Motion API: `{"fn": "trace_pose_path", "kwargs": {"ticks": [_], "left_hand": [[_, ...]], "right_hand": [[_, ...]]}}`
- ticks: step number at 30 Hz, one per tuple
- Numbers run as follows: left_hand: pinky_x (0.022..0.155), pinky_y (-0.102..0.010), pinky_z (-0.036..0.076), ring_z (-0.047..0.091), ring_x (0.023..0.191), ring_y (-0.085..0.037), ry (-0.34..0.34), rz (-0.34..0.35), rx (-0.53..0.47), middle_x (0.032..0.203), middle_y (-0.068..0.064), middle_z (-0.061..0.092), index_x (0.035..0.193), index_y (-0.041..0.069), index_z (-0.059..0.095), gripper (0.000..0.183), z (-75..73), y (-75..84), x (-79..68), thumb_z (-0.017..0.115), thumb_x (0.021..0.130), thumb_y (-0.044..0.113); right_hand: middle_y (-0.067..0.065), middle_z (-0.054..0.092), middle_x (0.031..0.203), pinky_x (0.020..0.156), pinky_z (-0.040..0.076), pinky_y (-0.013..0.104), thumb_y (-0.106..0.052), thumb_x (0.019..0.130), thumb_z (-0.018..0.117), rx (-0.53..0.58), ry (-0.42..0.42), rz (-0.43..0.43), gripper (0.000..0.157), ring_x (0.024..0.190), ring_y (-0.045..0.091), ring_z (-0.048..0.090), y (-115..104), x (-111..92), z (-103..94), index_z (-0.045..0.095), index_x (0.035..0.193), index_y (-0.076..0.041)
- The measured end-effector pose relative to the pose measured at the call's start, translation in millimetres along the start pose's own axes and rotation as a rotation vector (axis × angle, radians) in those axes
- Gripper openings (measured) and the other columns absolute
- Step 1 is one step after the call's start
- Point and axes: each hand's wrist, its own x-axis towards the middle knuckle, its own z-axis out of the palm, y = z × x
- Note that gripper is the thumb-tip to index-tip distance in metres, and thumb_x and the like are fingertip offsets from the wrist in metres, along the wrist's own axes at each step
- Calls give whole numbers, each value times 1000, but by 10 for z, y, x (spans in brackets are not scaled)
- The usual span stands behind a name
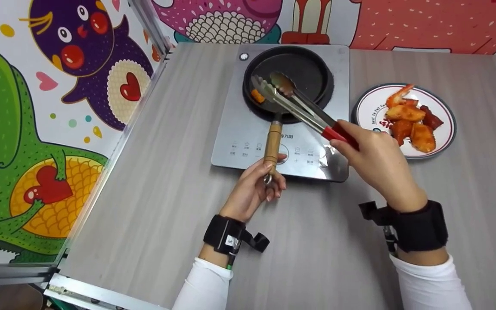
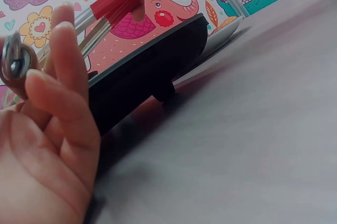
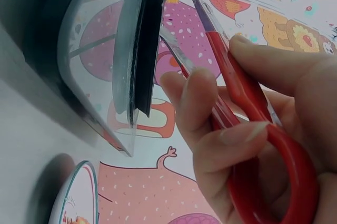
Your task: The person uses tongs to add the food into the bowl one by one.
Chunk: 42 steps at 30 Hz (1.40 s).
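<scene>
A black frying pan (image 1: pixel 306 64) sits on a silver induction cooker (image 1: pixel 226 146). Its wooden handle (image 1: pixel 272 144) points toward me, and my left hand (image 1: pixel 254 189) holds it near the end. One small orange-brown piece of food (image 1: pixel 257 96) lies at the pan's left side. My right hand (image 1: pixel 377 159) grips red-handled metal tongs (image 1: pixel 302 110), seen close up in the right wrist view with the red handles (image 3: pixel 239 87) between fingers and thumb. The tongs' tips are spread apart over the pan, with nothing between them, close to the food piece.
Right of the cooker, a white plate (image 1: pixel 370 97) with a dark rim holds several pieces of glazed food (image 1: pixel 405 113). Cartoon-printed panels (image 1: pixel 88 56) stand along the left and back of the grey wood-grain table (image 1: pixel 157 181). A metal frame edge (image 1: pixel 101 172) runs down the left side.
</scene>
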Motion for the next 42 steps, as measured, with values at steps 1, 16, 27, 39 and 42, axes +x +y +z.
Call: {"fn": "trace_pose_path", "kwargs": {"ticks": [1, 16, 27, 39, 42], "left_hand": [[45, -24, 36, 51, 57, -18, -1, 1, -1, 76, -10, 60, 128, 9, 44, 50, 1, -1, 3, 49, 88, 38], [45, -23, 37, 51, 58, -17, 12, -4, -13, 76, -10, 60, 128, 7, 44, 52, -14, -11, -11, 51, 87, 38], [45, -22, 37, 53, 59, -17, 13, -13, -23, 76, -9, 60, 129, 6, 42, 53, -7, -17, 2, 51, 87, 37], [45, -22, 37, 53, 59, -18, 14, -12, -27, 75, -10, 59, 129, 6, 42, 52, -12, -10, 9, 51, 87, 36], [45, -22, 37, 53, 58, -18, 18, -13, -27, 75, -10, 59, 129, 5, 42, 53, -9, -8, 3, 52, 87, 37]], "right_hand": [[12, 62, 85, 54, 38, 35, -40, 86, 53, -1, 4, 3, 45, 64, 26, 52, 8, -2, -10, 56, 120, -11], [18, 63, 94, 58, 39, 39, -41, 82, 60, -30, 56, 72, 51, 70, 31, 54, 164, -94, -133, 53, 125, -14], [21, 62, 94, 63, 40, 46, -41, 80, 62, -24, 86, 88, 52, 76, 36, 54, 371, -184, -343, 55, 123, -12], [23, 61, 93, 58, 37, 43, -42, 79, 63, -53, 89, 206, 55, 76, 37, 51, 616, -319, -601, 52, 126, -15], [23, 61, 89, 54, 35, 38, -45, 79, 62, -63, 69, 248, 58, 74, 33, 51, 669, -353, -654, 52, 127, -14]]}}
